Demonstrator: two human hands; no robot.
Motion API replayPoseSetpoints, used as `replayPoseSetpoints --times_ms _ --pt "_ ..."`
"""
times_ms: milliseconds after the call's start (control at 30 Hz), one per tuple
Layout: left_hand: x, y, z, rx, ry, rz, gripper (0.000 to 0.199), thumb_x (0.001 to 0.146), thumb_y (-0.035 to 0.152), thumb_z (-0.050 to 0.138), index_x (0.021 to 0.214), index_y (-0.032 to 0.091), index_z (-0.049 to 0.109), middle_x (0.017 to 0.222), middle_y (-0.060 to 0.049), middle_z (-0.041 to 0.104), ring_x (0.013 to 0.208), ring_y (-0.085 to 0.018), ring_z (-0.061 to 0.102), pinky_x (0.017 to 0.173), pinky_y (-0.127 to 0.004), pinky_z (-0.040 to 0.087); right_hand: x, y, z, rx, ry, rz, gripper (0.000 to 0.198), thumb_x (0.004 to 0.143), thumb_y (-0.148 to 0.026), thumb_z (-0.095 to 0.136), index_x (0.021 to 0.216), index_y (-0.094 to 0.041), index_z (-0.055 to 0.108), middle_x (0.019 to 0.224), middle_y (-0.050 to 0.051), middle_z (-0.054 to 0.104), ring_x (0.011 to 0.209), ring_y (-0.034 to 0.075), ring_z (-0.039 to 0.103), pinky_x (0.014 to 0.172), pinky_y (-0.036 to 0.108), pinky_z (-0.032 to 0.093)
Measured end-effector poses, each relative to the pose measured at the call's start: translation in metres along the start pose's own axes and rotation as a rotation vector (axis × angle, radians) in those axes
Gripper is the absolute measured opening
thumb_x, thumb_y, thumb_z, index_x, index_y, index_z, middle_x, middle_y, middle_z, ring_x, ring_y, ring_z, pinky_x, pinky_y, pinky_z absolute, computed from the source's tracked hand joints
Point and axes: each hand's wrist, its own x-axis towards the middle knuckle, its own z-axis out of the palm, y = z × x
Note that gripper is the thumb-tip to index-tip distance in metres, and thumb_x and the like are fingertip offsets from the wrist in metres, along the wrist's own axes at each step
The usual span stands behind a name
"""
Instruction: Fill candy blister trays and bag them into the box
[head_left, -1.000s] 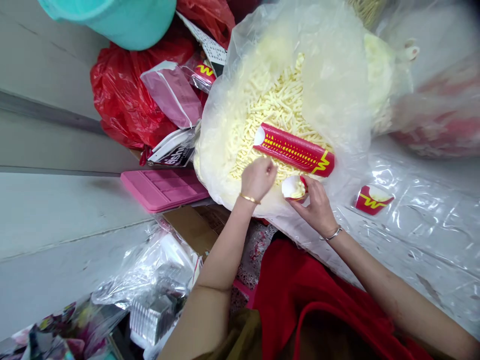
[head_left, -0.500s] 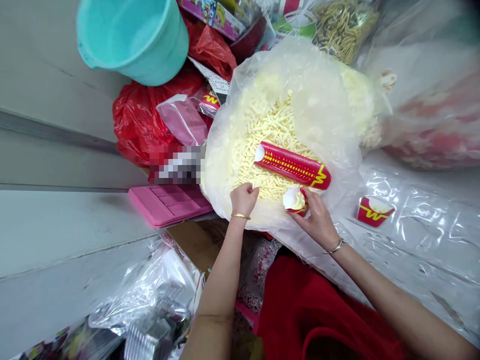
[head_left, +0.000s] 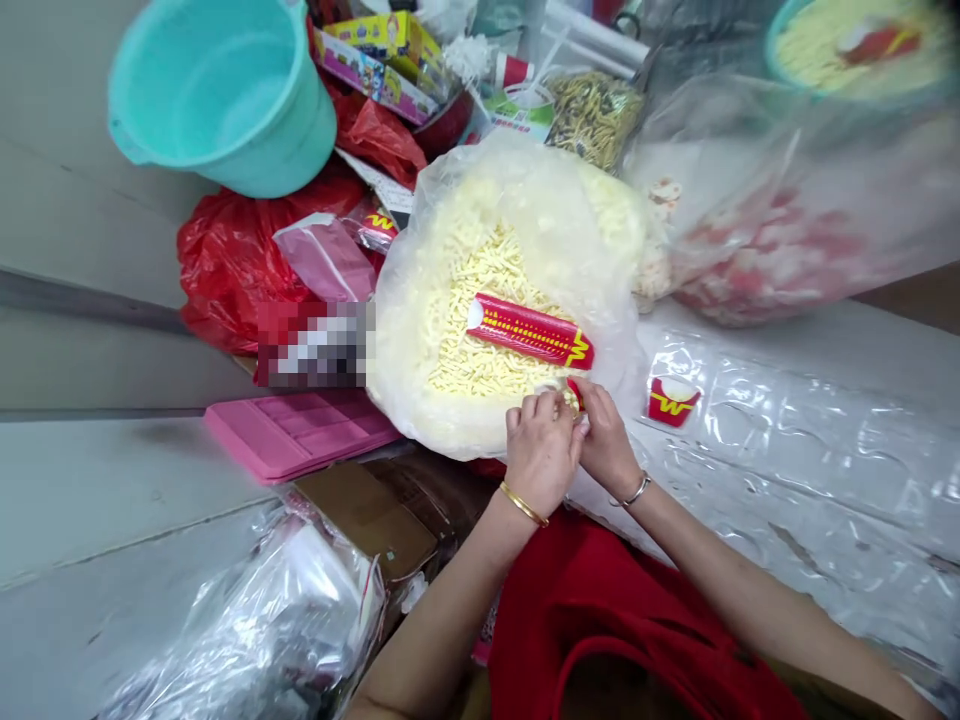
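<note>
My right hand [head_left: 606, 438] grips a small red and white fries carton [head_left: 576, 393], mostly covered by fingers. My left hand [head_left: 541, 445] is at the carton's mouth, its fingers curled together around pale yellow fry-shaped pieces that show only in part. Just beyond both hands is a big translucent plastic bag [head_left: 405, 390], its mouth spread wide. Loose fry-shaped pieces [head_left: 469, 360] fill it. On top of them lies a long nested stack of red fries cartons [head_left: 529, 330] with yellow marks.
A clear moulded plastic tray [head_left: 757, 400] lies at right, with one filled red carton [head_left: 673, 400] in it. A turquoise bucket [head_left: 225, 110], red bags [head_left: 232, 250] and a pink plastic panel [head_left: 300, 430] are at left. A bag of pink and white pieces [head_left: 780, 240] stands at back right.
My left hand has come from the loose pieces over to the carton in my right hand, and the two hands now meet. The view has shifted to the right.
</note>
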Motion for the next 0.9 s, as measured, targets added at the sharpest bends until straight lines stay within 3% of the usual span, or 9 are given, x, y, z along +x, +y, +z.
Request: replayPoseSetpoints --times_ms 167,233,333,533,700,800,900 --pt "0.012 0.041 0.024 -0.162 0.032 0.135 0.02 0.092 0.03 0.046 0.086 0.021 0.064 0.101 -0.006 0.061 0.097 -0.02 0.054 0.088 -0.041 0.035 -0.03 0.018 -0.044 -0.026 0.111 0.093 0.053 0.085 -0.016 0.049 0.137 -0.022 0.038 0.122 0.013 0.054 0.114 0.027 0.052 0.096 0.049 0.046" --pt "0.018 0.058 0.034 -0.22 0.116 0.129 0.02 0.091 0.036 0.05 0.094 0.022 0.064 0.108 -0.008 0.06 0.102 -0.022 0.053 0.09 -0.041 0.036 -0.043 0.03 -0.063 -0.074 0.182 0.136 0.056 0.085 -0.021 0.054 0.138 -0.022 0.036 0.125 0.014 0.053 0.117 0.028 0.05 0.097 0.05 0.045" --pt "0.027 0.085 0.049 -0.25 0.199 0.138 0.039 0.088 0.041 0.054 0.121 0.02 0.054 0.126 -0.012 0.053 0.116 -0.025 0.048 0.095 -0.041 0.036 -0.059 0.048 -0.086 -0.122 0.273 0.195 0.06 0.083 -0.027 0.059 0.138 -0.021 0.036 0.128 0.015 0.052 0.118 0.029 0.049 0.098 0.051 0.044" --pt "0.04 0.137 0.091 -0.124 -0.058 0.402 0.034 0.09 0.022 0.046 0.123 0.017 0.052 0.121 -0.011 0.058 0.106 -0.023 0.054 0.094 -0.04 0.041 -0.082 0.082 -0.12 -0.163 0.332 0.295 0.051 0.086 -0.014 0.045 0.136 -0.019 0.039 0.123 0.015 0.054 0.113 0.027 0.05 0.095 0.05 0.045" --pt "0.053 0.175 0.129 -0.045 -0.188 0.485 0.021 0.088 0.021 0.048 0.102 0.017 0.063 0.095 -0.008 0.063 0.087 -0.022 0.058 0.081 -0.037 0.046 -0.107 0.112 -0.141 -0.162 0.357 0.374 0.041 0.089 -0.017 0.043 0.13 -0.019 0.047 0.116 0.014 0.057 0.106 0.027 0.053 0.092 0.048 0.046" --pt "0.068 0.182 0.147 -0.067 -0.231 0.518 0.019 0.089 0.023 0.048 0.091 0.018 0.066 0.092 -0.006 0.063 0.083 -0.02 0.059 0.074 -0.035 0.046 -0.112 0.124 -0.15 -0.15 0.359 0.41 0.042 0.087 -0.017 0.044 0.129 -0.019 0.047 0.114 0.013 0.058 0.106 0.027 0.053 0.093 0.049 0.045" --pt "0.093 0.176 0.161 -0.177 -0.248 0.587 0.021 0.091 0.023 0.046 0.091 0.018 0.066 0.093 -0.005 0.064 0.082 -0.017 0.059 0.074 -0.032 0.046 -0.111 0.13 -0.156 -0.099 0.376 0.487 0.058 0.082 -0.021 0.055 0.137 -0.019 0.037 0.126 0.015 0.05 0.115 0.028 0.049 0.095 0.048 0.045"
